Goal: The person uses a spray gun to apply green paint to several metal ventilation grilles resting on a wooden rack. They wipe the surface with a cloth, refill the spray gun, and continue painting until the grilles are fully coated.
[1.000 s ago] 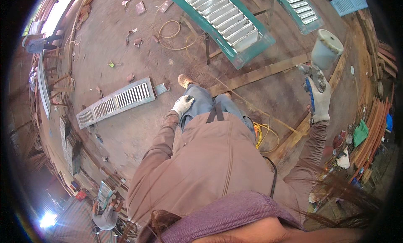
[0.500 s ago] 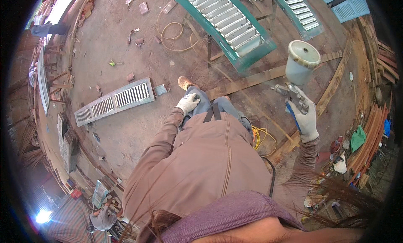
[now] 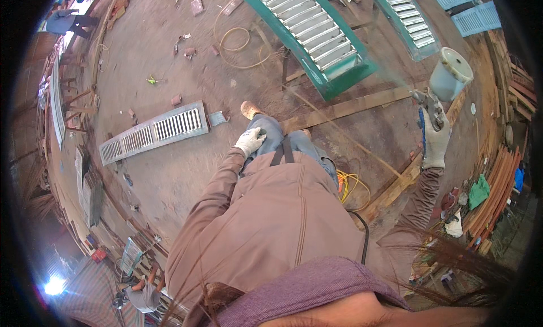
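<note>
Right hand (image 3: 435, 136) has gloved fingers wrapped round a spray gun (image 3: 434, 105), cup (image 3: 449, 77) on top, just right of a green slatted panel (image 3: 345, 78). Left hand (image 3: 249, 141) rests by the thigh (image 3: 269, 129); can't tell if it's open or closed.

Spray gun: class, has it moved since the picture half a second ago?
Yes, to the right: the spray gun now sits farther right of the large green panel.

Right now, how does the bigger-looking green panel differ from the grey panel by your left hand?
The green panel has a green frame around shiny slats; the grey panel has a grey one. The green panel's visible slats form one run, while the grey panel's are split into groups. Both are slatted.
</note>
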A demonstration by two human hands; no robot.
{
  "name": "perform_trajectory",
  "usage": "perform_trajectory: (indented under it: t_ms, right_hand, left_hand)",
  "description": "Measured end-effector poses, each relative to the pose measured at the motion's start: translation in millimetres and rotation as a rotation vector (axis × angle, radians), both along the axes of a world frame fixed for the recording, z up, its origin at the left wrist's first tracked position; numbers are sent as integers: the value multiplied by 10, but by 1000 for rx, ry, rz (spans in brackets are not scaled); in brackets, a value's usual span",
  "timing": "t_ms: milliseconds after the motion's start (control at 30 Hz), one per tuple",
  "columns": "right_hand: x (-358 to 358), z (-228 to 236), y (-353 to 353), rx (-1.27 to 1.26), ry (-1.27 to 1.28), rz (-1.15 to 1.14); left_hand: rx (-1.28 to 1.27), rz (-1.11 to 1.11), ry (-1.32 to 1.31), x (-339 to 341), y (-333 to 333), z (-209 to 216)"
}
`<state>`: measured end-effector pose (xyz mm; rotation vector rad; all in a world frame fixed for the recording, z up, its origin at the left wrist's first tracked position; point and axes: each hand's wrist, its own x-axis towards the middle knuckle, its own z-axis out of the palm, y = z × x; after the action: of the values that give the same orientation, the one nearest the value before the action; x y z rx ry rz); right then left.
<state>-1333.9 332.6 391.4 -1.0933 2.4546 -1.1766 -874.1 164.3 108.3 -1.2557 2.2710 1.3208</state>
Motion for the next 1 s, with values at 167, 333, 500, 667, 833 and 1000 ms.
perform_trajectory:
  t_ms: [167,333,500,667,833,1000]
  right_hand:
    - [150,76,-38,32,37,5]
    - [484,183,54,55,-481,145]
    - [478,95,106,-43,-692,223]
    - [234,23,90,82,-246,-143]
    - [96,77,45,-82,155,32]
    - [365,207,214,64,-118,120]
  left_hand:
    - [1,24,-35,70,16,0]
    - [17,18,-87,34,-17,8]
    - [25,-6,-56,4,-24,24]
    - [16,-24,-26,0,-6,-1]
    - [22,-15,-37,55,36,-49]
    - [35,-8,-19,68,78,-74]
